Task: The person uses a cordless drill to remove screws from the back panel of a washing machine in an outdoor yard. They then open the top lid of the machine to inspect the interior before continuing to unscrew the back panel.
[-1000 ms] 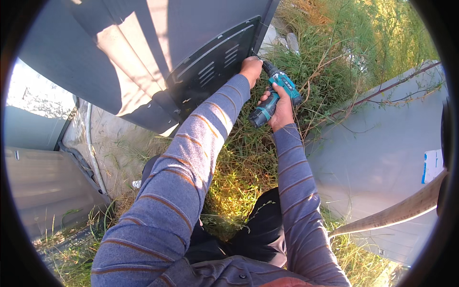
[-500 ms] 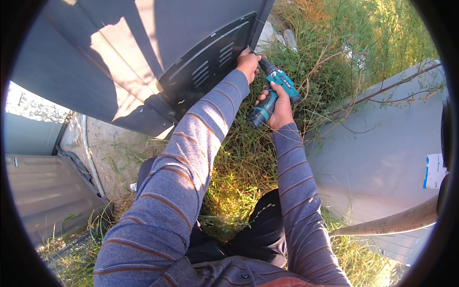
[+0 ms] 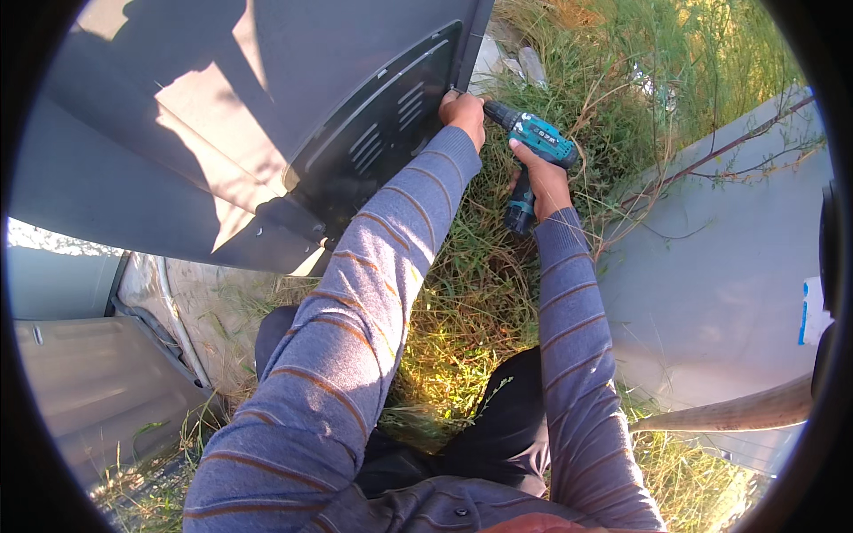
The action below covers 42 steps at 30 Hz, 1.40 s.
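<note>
Cordless drill (image 3: 544,140) in the right hand (image 3: 544,182), nose toward the left hand (image 3: 464,114)

Nearest the body, the drill's battery base (image 3: 520,216) hangs below the grip, over the weeds (image 3: 480,258). Above it, the right fingers are wrapped around the grip, with the thumb up against the drill's body. The drill's long axis slants from its rear end, at the lower right, to its black chuck (image 3: 500,112), at the upper left. That tip lies just beside the left hand, on its right; whether the two touch, I cannot tell. The right hand is thus farther from the dark louvered panel (image 3: 342,178), while the left hand is right at that panel's right edge. The left fingers are bunched narrow there and mostly turned out of sight, so I cannot tell if they hold anything. Behind them, the grey metal cabinet (image 3: 346,53) carries the panel, its right edge running up and away past the left fingertips.
</note>
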Available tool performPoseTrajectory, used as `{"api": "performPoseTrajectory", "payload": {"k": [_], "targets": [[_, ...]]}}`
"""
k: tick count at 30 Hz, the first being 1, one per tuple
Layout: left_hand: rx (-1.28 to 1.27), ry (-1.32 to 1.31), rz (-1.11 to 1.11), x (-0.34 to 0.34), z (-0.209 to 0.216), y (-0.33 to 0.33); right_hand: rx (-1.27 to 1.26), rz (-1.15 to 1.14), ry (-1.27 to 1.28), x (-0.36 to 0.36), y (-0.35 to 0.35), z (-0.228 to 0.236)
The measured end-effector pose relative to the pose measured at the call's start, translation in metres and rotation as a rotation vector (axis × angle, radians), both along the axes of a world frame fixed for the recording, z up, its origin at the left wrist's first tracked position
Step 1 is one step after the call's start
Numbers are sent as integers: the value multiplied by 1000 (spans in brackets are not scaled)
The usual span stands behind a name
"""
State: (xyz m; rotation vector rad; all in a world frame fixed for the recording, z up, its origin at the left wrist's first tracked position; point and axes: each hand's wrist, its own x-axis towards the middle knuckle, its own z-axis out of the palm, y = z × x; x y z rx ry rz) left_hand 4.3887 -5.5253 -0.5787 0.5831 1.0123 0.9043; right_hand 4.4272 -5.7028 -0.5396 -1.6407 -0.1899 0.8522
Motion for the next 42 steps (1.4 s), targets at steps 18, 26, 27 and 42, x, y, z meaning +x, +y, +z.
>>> {"api": "performPoseTrajectory", "payload": {"k": [18,26,27,42], "targets": [[-173,-181,303,14,-20,15,-118,11,-71,8,4,-12],[-173,-217,352,20,-26,17,-120,31,-73,2,1,-15],[-171,-235,368,20,-25,17,-121,27,-68,2,0,-15],[-177,-210,347,10,-4,8,4,-40,-156,-17,-12,-21]]}}
